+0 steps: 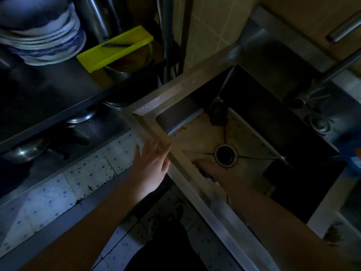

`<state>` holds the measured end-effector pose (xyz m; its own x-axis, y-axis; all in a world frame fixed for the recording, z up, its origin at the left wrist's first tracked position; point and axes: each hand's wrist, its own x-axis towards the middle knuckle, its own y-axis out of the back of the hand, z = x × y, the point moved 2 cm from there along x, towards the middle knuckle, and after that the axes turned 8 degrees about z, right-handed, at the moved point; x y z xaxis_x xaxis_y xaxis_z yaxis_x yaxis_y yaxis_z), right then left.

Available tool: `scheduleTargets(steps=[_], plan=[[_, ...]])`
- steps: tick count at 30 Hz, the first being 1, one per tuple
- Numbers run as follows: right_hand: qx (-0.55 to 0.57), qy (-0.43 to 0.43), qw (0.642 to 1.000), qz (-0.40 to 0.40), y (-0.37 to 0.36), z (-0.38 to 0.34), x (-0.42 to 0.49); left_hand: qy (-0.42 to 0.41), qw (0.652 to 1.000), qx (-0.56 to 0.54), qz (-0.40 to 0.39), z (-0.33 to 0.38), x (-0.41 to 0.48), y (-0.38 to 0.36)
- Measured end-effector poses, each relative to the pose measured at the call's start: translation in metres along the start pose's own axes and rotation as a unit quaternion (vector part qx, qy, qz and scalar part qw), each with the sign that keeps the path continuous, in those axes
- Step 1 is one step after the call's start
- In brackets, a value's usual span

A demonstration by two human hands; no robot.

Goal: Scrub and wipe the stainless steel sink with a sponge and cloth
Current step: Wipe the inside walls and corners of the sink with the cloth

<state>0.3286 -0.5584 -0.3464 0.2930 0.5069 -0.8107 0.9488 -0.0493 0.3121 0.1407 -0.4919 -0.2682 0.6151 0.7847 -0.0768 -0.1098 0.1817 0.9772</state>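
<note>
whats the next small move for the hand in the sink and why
Probably sweep the right hand across the floor toward the far corner: orange-brown residue still lines that edge, while the hand works near the drain. What it holds is blurred.

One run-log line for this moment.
left hand: open, on sink rim | right hand: down on basin floor near drain, blurred, grip unclear | dark clump: far corner

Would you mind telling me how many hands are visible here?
2. The left hand rests open on the sink rim; the right hand is down inside the basin beside the drain, blurred, its grip unclear.
</note>
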Motion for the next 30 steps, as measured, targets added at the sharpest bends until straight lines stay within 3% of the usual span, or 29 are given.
scheduleTargets(steps=[4, 7, 12, 17, 22, 26, 30], plan=[[0.056, 0.074, 0.995, 0.029, -0.004, -0.035, 0.001, 0.005, 1.000, -0.017, -0.010, 0.001, -0.009, -0.004], [0.072, 0.086, 0.993, 0.026, 0.003, -0.003, -0.009, -0.004, 1.000, -0.003, -0.013, 0.003, -0.014, -0.007], [-0.046, 0.009, 0.997, 0.064, 0.032, 0.103, -0.024, 0.017, 1.000, -0.001, -0.013, 0.010, -0.018, -0.012], [-0.206, -0.100, 0.973, -0.001, 0.051, 0.170, -0.042, 0.041, 0.999, -0.013, -0.013, 0.021, -0.025, -0.011], [-0.028, -0.015, 0.999, 0.028, 0.035, 0.111, -0.035, 0.072, 0.997, -0.023, 0.009, 0.030, -0.031, -0.008], [0.088, 0.036, 0.995, -0.013, 0.011, 0.013, -0.016, 0.103, 0.994, -0.032, 0.015, 0.032, -0.039, -0.007], [0.102, 0.143, 0.984, -0.030, -0.002, -0.064, -0.004, 0.128, 0.991, -0.023, 0.037, 0.029, -0.036, -0.003]])
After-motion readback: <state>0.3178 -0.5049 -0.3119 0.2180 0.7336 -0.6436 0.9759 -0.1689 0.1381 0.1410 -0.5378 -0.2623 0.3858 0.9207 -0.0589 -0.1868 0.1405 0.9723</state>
